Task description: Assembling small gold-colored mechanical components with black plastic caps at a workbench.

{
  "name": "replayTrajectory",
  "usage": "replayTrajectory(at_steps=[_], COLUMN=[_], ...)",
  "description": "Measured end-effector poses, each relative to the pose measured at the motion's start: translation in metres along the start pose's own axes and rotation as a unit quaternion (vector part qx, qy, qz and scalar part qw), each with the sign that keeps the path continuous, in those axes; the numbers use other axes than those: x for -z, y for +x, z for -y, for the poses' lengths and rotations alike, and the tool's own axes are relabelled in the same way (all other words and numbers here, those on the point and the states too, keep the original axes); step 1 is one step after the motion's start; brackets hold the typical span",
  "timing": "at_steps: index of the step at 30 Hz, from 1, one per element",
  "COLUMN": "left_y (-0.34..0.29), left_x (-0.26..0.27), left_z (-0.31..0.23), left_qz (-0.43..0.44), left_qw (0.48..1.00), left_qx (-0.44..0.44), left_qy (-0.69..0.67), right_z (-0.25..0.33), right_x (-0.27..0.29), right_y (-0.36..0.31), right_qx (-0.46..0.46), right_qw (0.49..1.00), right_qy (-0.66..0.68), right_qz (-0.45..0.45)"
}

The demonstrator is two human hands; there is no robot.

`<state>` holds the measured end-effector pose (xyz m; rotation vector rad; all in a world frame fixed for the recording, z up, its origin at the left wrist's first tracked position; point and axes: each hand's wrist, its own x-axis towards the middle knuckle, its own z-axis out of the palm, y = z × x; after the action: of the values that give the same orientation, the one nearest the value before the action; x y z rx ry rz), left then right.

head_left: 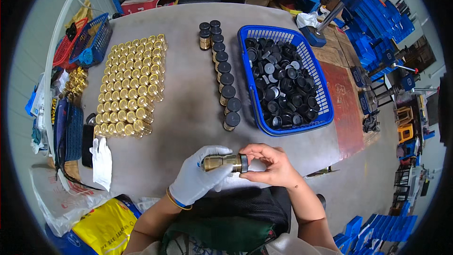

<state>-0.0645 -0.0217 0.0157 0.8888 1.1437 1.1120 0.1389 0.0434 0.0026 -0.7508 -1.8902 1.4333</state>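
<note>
My left hand (197,172), in a white glove, is closed round a brass cylindrical fitting (217,162) that lies sideways near the front of the table. A black cap (244,163) sits on the fitting's right end. The thumb and fingers of my bare right hand (271,164) pinch this cap from both sides. Beyond my hands, a column of brass fittings with black caps (227,91) runs away from me, standing upright. To the left stands a block of uncapped brass fittings (127,85) in close rows.
On the right, a blue basket (253,108) holds many loose black caps (283,78). A white glove (101,163) and a dark phone (88,144) lie at the table's left edge. Blue and red baskets (94,42) stand at the far left. A press-like stand (314,35) is at the back right.
</note>
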Motion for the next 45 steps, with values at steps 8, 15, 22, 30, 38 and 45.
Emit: replayTrajectory(at_steps=[8, 15, 22, 30, 38, 45], left_y=[-0.004, -0.002, -0.010, -0.007, -0.004, -0.004], left_x=[0.000, 0.003, -0.004, -0.014, -0.020, -0.025], left_z=[-0.011, -0.006, 0.004, 0.003, -0.006, -0.001], left_qz=[0.001, 0.027, 0.051, 0.020, 0.021, -0.007], left_qw=[0.985, 0.993, 0.998, 0.978, 0.964, 0.997], left_qx=[0.159, 0.113, -0.033, -0.166, -0.152, -0.082], left_qy=[-0.062, -0.016, -0.007, 0.127, 0.218, 0.012], right_z=[0.021, 0.024, 0.010, 0.020, -0.005, -0.040], right_x=[0.007, 0.004, 0.012, 0.012, 0.061, 0.088], right_y=[0.004, 0.002, -0.007, 0.007, 0.071, 0.091], right_qx=[0.084, 0.111, -0.008, 0.123, 0.027, 0.049], right_qw=[0.982, 0.977, 0.993, 0.977, 0.878, 0.781], right_qy=[-0.162, -0.177, -0.098, -0.173, -0.470, -0.620], right_qz=[0.043, 0.039, 0.061, 0.027, -0.080, -0.057])
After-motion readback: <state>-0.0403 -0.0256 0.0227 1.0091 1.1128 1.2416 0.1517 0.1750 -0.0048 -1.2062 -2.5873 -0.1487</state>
